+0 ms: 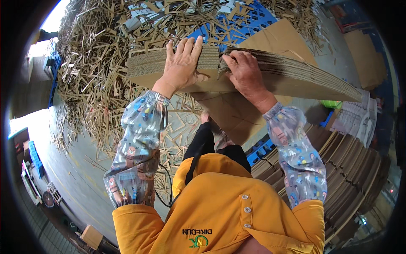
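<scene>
A thick stack of brown corrugated cardboard sheets stands on edge in front of me, its layered edges facing up. A narrow slot cuts into it near the middle. On the part left of the slot, my left hand rests with its fingers stretched out across the edges. Just right of the slot, my right hand is closed over the top edge, fingers curled and thumb toward the slot. Below the stack hangs a brown cardboard flap. Patterned sleeve covers reach to both wrists.
Loose cardboard strips are heaped at the far left and scattered on the floor. A blue plastic pallet lies beyond the stack. Flat cardboard piles stand at my right, near a white bundle.
</scene>
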### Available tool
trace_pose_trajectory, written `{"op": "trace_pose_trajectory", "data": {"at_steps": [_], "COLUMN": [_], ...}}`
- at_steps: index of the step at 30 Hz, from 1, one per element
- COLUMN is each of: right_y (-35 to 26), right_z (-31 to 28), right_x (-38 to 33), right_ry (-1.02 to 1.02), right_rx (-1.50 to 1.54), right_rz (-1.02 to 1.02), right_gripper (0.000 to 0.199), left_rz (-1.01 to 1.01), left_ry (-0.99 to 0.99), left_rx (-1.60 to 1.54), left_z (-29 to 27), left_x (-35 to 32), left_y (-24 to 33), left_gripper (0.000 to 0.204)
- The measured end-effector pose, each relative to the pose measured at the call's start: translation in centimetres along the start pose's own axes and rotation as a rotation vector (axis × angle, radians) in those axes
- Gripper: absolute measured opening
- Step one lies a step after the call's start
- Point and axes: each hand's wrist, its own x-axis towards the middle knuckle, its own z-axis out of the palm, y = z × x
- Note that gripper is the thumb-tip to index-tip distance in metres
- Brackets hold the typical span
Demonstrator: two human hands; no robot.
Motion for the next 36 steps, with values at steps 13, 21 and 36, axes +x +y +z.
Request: {"op": "trace_pose_trajectory", "data": {"at_steps": [13,21,36], "right_y": [1.3,1.8,0.7], "right_z": [-1.0,1.8,0.7], "right_x": [1.0,0.8,1.0], "right_ry": [-0.29,-0.126,-0.082], "right_rx": [-0.03,0.13,0.29], "right_rz": [-0.247,-0.196,-0.044], "right_gripper": [0.032,0.018,0.022], "left_rz": [-0.069,-0.097,-0.024], "left_ry": [-0.061,-0.024,-0.022], "left_rx": [0.007,0.053,0.083], "left_z": [0.1,-1.4,-1.9], "left_x": [0.7,2.0,1.1], "left_y": [0.1,0.5,0.1], "left_gripper": [0.133,0.116,0.116]}}
